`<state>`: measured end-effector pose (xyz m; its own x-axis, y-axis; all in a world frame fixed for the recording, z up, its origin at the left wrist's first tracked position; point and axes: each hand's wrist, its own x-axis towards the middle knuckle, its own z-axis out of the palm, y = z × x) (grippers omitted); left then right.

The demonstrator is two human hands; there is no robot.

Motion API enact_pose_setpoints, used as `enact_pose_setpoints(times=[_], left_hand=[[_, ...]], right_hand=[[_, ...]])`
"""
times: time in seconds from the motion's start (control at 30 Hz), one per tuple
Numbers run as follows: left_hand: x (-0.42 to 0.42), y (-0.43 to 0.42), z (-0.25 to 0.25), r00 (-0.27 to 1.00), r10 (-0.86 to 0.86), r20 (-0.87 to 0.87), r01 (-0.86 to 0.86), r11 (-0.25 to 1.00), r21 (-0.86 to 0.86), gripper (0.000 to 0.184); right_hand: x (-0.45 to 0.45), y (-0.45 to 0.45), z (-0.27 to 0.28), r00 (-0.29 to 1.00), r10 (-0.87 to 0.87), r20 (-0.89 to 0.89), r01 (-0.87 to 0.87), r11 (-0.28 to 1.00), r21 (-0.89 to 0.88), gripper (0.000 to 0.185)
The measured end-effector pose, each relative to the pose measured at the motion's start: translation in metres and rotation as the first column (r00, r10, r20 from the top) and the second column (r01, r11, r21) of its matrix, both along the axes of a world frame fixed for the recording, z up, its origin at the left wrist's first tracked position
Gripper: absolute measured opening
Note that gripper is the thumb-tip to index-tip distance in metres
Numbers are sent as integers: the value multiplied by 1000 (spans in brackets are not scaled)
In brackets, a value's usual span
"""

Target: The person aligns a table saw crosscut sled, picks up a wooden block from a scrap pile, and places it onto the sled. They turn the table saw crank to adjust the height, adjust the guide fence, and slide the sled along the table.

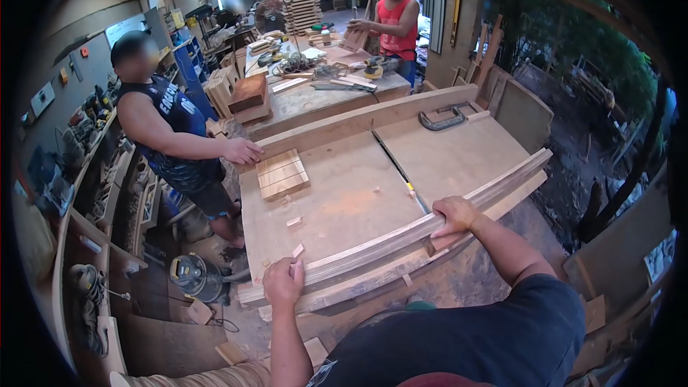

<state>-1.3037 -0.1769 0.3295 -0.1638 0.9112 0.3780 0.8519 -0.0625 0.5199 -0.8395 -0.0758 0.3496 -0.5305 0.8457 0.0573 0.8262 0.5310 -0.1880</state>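
Observation:
A long wooden board point(373, 244) with a layered edge runs along the near side of the worktable point(337, 179). My left hand point(283, 281) is closed on it near its left end, beside a small wood offcut point(298, 251). Farther right, my right hand point(454, 216) wraps over the same board, thumb toward me. Below this board lies a second wooden rail point(358, 283), and a wood block point(446, 241) shows between them under my right hand. A dark metal bar point(394, 156) lies across the table, its near end reaching the board by my right hand.
A C-clamp point(441, 119) lies at the far right by the back rail point(358, 120). At left, a co-worker's hand point(242, 150) rests near a grooved wood panel point(282, 174). Another person in red point(398, 18) stands behind a cluttered bench point(322, 100). A shop vacuum point(195, 276) sits on the floor.

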Motion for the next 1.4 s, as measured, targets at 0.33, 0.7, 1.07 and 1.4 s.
enact_pose_setpoints(times=[0.33,0.7,1.07,1.4], left_hand=[[4,0,2,1000,5,6,-5,1000,25,9],[1,2,-4,1000,-5,-18,7,994,107,10],[2,0,-3,1000,9,-5,-9,997,72,7],[3,-1,-2,1000,12,-5,-11,997,78,8]], right_hand=[[1,0,-1,1000,-24,-6,24,1000,-14,61],[-1,-1,3,1000,-21,16,22,999,-43,63],[-1,0,3,1000,-13,8,14,999,-41,62],[-2,-1,6,1000,-15,22,16,999,-41,61]])
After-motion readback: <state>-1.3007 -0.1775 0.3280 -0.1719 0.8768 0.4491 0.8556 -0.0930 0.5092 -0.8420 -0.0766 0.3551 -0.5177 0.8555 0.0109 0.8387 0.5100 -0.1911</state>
